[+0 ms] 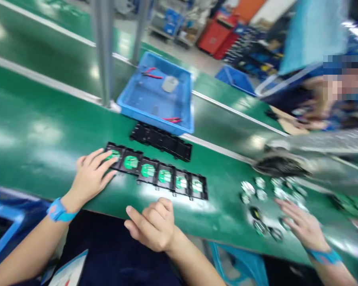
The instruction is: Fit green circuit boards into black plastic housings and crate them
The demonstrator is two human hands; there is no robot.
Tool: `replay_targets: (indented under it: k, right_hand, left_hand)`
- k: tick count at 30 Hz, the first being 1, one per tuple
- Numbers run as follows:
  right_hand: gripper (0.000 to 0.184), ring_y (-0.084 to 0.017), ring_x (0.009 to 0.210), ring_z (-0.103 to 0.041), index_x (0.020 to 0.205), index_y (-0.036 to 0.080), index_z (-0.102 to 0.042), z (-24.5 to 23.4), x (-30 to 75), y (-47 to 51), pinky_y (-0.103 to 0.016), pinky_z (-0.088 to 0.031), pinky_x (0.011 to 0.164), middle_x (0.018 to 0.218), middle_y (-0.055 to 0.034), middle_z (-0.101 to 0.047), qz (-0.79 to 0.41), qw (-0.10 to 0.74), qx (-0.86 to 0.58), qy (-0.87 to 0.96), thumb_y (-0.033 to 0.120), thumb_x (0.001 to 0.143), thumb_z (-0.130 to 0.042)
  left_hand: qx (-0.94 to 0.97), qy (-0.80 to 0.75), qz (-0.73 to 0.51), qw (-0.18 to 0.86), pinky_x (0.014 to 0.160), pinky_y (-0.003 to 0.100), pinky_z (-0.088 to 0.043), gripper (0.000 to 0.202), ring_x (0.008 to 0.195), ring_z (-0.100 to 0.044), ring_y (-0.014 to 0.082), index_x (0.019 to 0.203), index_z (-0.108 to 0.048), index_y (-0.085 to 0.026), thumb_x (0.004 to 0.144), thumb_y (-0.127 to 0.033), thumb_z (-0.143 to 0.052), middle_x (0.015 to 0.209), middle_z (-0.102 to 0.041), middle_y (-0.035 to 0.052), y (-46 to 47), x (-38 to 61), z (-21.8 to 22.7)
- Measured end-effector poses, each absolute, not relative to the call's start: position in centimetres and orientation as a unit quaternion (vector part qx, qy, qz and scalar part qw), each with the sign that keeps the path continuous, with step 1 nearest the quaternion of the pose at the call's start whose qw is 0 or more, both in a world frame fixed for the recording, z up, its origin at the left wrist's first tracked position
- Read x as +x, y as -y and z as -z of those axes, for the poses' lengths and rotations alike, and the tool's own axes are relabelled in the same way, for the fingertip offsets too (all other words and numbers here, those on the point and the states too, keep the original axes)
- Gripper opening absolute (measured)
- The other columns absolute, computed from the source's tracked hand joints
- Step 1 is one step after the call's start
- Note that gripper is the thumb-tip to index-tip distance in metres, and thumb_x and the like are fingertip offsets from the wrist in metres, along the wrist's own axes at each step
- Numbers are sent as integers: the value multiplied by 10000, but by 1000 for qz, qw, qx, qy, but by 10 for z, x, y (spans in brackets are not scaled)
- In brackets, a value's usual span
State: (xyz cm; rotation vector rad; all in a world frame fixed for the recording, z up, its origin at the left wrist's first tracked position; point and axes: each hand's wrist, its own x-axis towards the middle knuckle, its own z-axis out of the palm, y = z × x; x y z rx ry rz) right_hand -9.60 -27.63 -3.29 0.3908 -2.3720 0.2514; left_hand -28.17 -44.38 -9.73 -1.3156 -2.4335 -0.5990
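My left hand [91, 176] lies with fingers spread over the left end of a row of joined black plastic frames [139, 162]. Its fingertips are on or just above the leftmost frame and partly cover the green circuit board [115, 154] there. More green boards, such as this circuit board [148, 170], sit in the other frames. My right hand [155, 226] hovers near the table's front edge, below the row. Its fingers curl inward while the index finger points left beside the thumb; the palm is hidden. Another strip of black frames [161, 141] lies behind, without green boards visible.
A blue tray [125, 97] behind the strips holds red-handled pliers [171, 119] and a whitish container [170, 84]. A metal post [103, 55] stands left of it. At right, a co-worker's hand [304, 224] reaches among several small round parts [261, 194] on the green table [220, 210].
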Motion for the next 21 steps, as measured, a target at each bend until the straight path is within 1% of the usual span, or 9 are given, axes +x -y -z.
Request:
replay_targets:
  k: [3, 5, 7, 9, 12, 15, 17, 19, 21]
  right_hand:
    - [174, -134, 674, -527, 1000, 180, -752, 49, -51, 244, -331, -407, 734, 708, 7, -575, -81, 414, -28, 906, 252, 969, -597]
    - [168, -146, 720, -564, 984, 194, -766, 62, -22, 211, -316, -456, 736, 757, -11, -594, -55, 435, -192, 878, 248, 963, -607]
    - [191, -170, 778, -597, 974, 175, -777, 74, 3, 181, -321, -504, 746, 807, -43, -620, -39, 443, -317, 838, 287, 962, -623]
    - [246, -189, 799, -613, 955, 151, -781, 85, 18, 160, -342, -528, 757, 826, -71, -650, -44, 455, -375, 806, 339, 967, -622]
    - [262, -196, 779, -625, 933, 151, -780, 97, 22, 153, -351, -539, 744, 821, -83, -683, -83, 470, -376, 794, 359, 966, -624]
    - [214, -203, 754, -637, 926, 166, -781, 105, 16, 165, -361, -542, 728, 818, -83, -693, -132, 466, -317, 816, 323, 958, -639]
    - [183, -224, 732, -645, 943, 189, -787, 106, 14, 174, -392, -541, 714, 818, -90, -702, -142, 461, -266, 835, 312, 946, -652]
    - [197, -268, 724, -659, 1035, 239, -791, 103, 13, 178, -445, -537, 689, 824, -105, -707, -127, 460, -228, 849, 347, 932, -663]
    - [372, -344, 851, -694, 1259, 315, -716, 95, 6, 175, -500, -545, 679, 905, -139, -707, -141, 410, -194, 880, 474, 934, -628]
  left_hand:
    - [-456, 850, 208, 164, 912, 477, -356, 314, 1141, -603, 328, 1210, -650, -228, 1003, -425, -518, 1188, -720, 103, 427, -281, 90]
    - [-430, 871, 167, 171, 827, 445, -347, 317, 1000, -614, 313, 1101, -670, -219, 1013, -459, -481, 1016, -740, 91, 413, -279, 82]
    - [-408, 890, 113, 169, 766, 438, -316, 377, 940, -596, 322, 1028, -681, -202, 1019, -491, -438, 918, -737, 99, 400, -276, 73]
    - [-405, 901, 68, 137, 732, 448, -297, 447, 924, -583, 349, 995, -696, -168, 1013, -513, -411, 893, -737, 138, 387, -276, 65]
    - [-396, 914, 41, 81, 712, 452, -305, 424, 893, -581, 374, 878, -705, -150, 974, -472, -447, 839, -729, 184, 371, -281, 57]
    - [-368, 928, 36, 56, 709, 447, -321, 323, 833, -595, 352, 750, -688, -153, 932, -327, -486, 745, -707, 186, 361, -281, 54]
    - [-344, 937, 38, 47, 712, 441, -328, 292, 808, -601, 322, 726, -695, -142, 920, -236, -498, 744, -709, 182, 359, -277, 53]
    - [-325, 944, 47, 37, 719, 426, -332, 254, 814, -604, 284, 739, -715, -137, 909, -175, -531, 763, -722, 159, 360, -276, 55]
    - [-315, 947, 62, 30, 738, 405, -340, 203, 851, -608, 246, 765, -732, -149, 904, -167, -587, 792, -737, 116, 366, -281, 56]
